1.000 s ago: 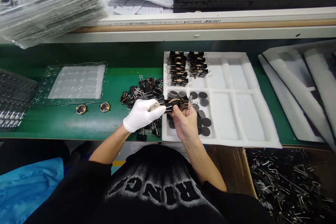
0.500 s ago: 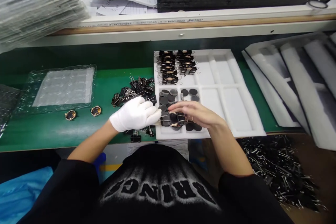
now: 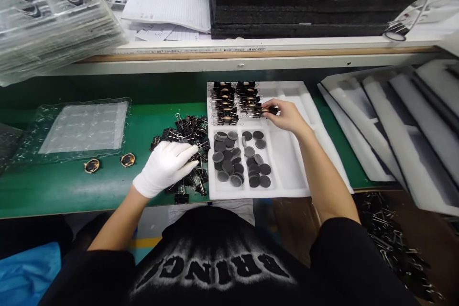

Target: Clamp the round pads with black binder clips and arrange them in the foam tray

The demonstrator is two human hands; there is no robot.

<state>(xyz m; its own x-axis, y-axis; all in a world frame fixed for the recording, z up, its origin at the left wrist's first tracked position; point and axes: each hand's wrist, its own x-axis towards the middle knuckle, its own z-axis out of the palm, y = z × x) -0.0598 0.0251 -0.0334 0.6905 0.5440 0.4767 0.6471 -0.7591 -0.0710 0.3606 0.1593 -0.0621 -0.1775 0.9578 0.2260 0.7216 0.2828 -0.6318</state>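
Observation:
My left hand (image 3: 165,166), in a white glove, rests over a pile of black binder clips (image 3: 190,129), fingers stretched out with no object visible in them. With bare fingers, my right hand (image 3: 289,117) grips a round gold-rimmed piece clamped with binder clips (image 3: 264,111). It is held at the near end of the second row of clamped pieces (image 3: 247,92) in a white foam tray (image 3: 287,153). Another such row (image 3: 224,100) stands to its left. Dark round discs (image 3: 227,165) lie in two nearer compartments. Two loose gold-rimmed pieces (image 3: 92,166) are on the green table.
A clear plastic tray (image 3: 84,124) lies at left on the green table (image 3: 53,186). White foam trays (image 3: 380,124) lean at right. A ledge (image 3: 161,64) crosses the back, bearing stacked plastic trays (image 3: 53,33) and black foam (image 3: 304,5). More binder clips (image 3: 394,248) lie below right.
My right hand has carried the clamped piece up from above the discs to the second row. My left hand has let go of it and moved left onto the binder clips.

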